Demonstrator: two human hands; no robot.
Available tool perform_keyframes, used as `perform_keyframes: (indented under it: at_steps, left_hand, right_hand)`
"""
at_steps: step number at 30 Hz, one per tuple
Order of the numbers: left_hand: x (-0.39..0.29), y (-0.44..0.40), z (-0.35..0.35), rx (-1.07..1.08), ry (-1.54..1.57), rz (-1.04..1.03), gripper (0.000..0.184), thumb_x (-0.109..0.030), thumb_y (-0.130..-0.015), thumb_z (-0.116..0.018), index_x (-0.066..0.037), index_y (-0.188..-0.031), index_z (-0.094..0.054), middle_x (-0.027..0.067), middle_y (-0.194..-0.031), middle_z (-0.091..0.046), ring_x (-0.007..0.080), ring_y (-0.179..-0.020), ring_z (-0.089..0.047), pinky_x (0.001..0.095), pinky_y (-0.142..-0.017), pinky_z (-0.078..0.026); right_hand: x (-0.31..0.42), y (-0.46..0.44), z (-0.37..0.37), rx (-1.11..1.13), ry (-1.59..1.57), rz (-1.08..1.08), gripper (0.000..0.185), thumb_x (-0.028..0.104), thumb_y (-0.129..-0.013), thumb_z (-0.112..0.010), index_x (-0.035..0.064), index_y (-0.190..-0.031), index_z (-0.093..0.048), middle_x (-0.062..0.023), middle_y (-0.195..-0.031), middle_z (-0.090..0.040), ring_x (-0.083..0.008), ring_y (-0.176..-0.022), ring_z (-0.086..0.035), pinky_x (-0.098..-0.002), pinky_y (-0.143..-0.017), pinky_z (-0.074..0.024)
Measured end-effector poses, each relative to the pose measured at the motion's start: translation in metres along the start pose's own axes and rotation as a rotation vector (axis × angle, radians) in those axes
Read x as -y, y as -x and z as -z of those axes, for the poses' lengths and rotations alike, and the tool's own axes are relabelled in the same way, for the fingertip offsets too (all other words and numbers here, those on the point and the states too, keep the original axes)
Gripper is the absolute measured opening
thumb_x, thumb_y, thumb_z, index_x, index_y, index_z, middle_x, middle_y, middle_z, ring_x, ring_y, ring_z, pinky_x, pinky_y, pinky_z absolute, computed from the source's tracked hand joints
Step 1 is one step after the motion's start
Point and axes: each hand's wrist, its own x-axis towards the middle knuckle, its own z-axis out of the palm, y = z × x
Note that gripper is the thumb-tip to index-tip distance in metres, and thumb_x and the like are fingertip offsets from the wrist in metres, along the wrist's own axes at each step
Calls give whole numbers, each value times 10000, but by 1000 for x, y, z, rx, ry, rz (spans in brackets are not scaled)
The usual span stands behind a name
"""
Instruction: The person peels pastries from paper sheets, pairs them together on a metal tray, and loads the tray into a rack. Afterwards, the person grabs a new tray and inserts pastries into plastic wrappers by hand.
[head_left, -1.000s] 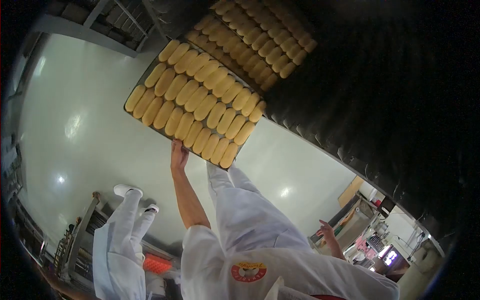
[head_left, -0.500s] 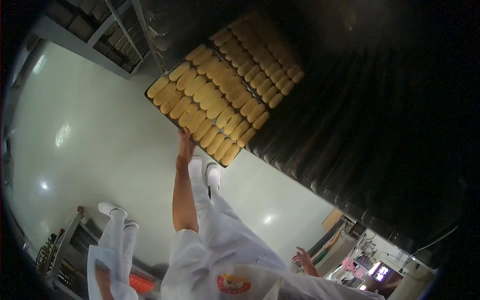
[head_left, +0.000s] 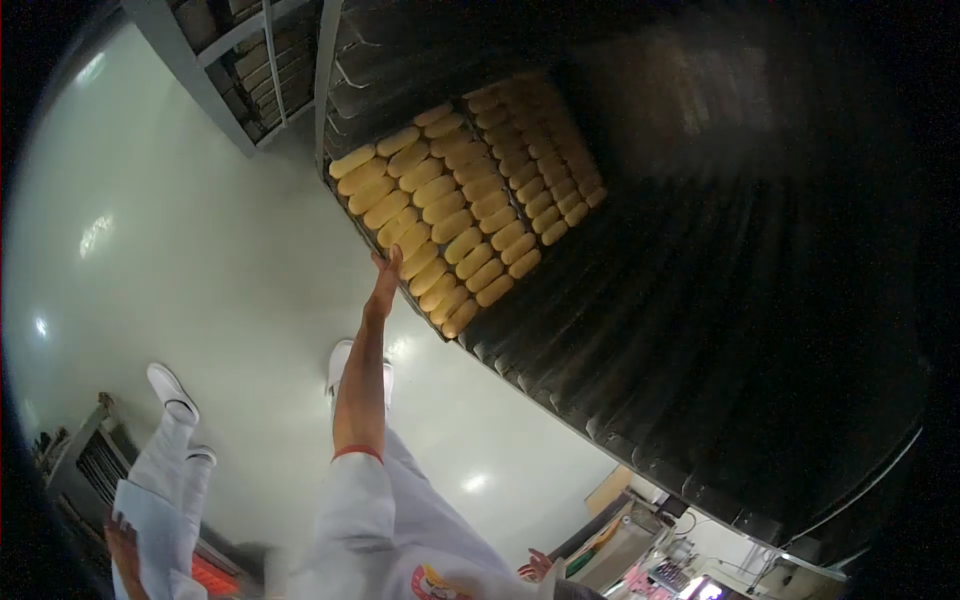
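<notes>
My left hand (head_left: pixel 388 268) is on the near edge of a dark baking tray (head_left: pixel 354 214), its thumb up by the rim and its other fingers partly hidden. Rows of golden, elongated bread rolls (head_left: pixel 450 217) fill the tray. Behind it lies a second tray of similar rolls (head_left: pixel 548 170), deeper in the dark rack (head_left: pixel 640 330). The front tray sits level with the rack's near side, among its ridged shelf runners. Low at the right, my right hand (head_left: pixel 535 566) hangs away from the tray with fingers apart, holding nothing.
Another person in white (head_left: pixel 165 470) stands at the lower left beside a metal rack (head_left: pixel 90 470) and a red crate (head_left: pixel 212 577). A grey metal frame (head_left: pixel 200 85) stands at the upper left. Equipment and a counter (head_left: pixel 625 550) show at the lower right, over a pale shiny floor (head_left: pixel 200 270).
The front tray has slid further into the rack, my left hand still on its edge. My view has shifted, and the other person's legs have moved.
</notes>
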Motion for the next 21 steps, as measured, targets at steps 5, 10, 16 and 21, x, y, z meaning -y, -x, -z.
perform_keyframes:
  at_steps: [5, 10, 16, 21]
  left_hand:
    - [41, -23, 21, 14, -65, -57, 976, -722, -844, -291, -89, -1437, 155, 124, -1528, -29, 250, -1406, -52, 438, -1128, -70]
    - [14, 25, 4, -110, 30, -201, 795, -548, -936, -379, -44, -1450, -39, 172, -1428, -302, 264, -1279, -349, 364, -1036, -310]
    - [83, 191, 98, -680, -523, 306, 406, -330, -877, -554, -36, -1157, -562, 180, -1032, -635, 221, -849, -658, 327, -674, -544]
    - [157, 436, 111, -507, -1247, 943, 241, -196, -845, -532, -93, -1046, -617, 116, -990, -630, 233, -912, -600, 357, -792, -475]
  right_hand:
    - [-9, 19, -6, -54, 28, -106, 620, 336, -959, -472, 24, -1426, -210, -207, -870, -651, -277, -768, -668, -420, -724, -550]
    - [32, 60, -31, -192, 62, -186, 482, 294, -928, -552, 33, -1310, -417, -189, -854, -666, -265, -749, -673, -389, -706, -544]
    - [-28, -18, 66, -127, 794, -54, 418, 299, -882, -595, 61, -1215, -515, -162, -989, -650, -256, -853, -657, -389, -750, -536]
    - [202, -102, 153, -178, 1082, 153, 296, 150, -816, -607, 71, -1094, -549, -128, -904, -636, -210, -757, -611, -345, -656, -504]
